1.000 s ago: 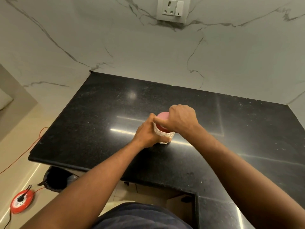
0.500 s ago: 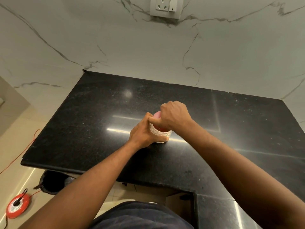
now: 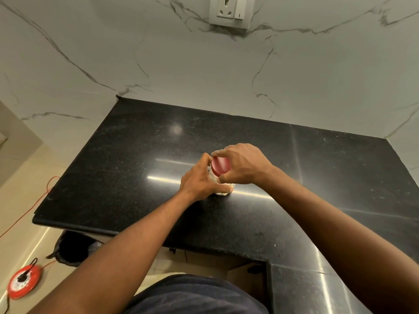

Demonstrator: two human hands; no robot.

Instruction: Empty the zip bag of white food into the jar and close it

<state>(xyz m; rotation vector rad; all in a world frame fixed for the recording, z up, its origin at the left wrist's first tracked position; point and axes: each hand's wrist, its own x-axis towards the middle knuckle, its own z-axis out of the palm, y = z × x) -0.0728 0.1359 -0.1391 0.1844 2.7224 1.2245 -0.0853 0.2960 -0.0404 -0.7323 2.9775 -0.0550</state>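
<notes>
A small clear jar (image 3: 223, 191) with white contents stands upright on the black countertop (image 3: 136, 168), near its middle. A red lid (image 3: 220, 165) sits on top of the jar. My left hand (image 3: 199, 180) wraps around the jar's body from the left. My right hand (image 3: 243, 164) grips the red lid from the right, fingers curled over its far rim and thumb at its near edge. Most of the jar's wall is hidden behind my hands. No zip bag is in view.
A marble wall with a socket and switch plate (image 3: 230, 11) rises behind the counter. The counter ends at the left and front edges; below lie a black bag-lined bin (image 3: 72, 249) and a red cable reel (image 3: 23, 283) with an orange cord on the floor.
My right hand has turned on the lid, so more of the red top now shows. The left hand stays around the jar. The camera has tilted slightly.
</notes>
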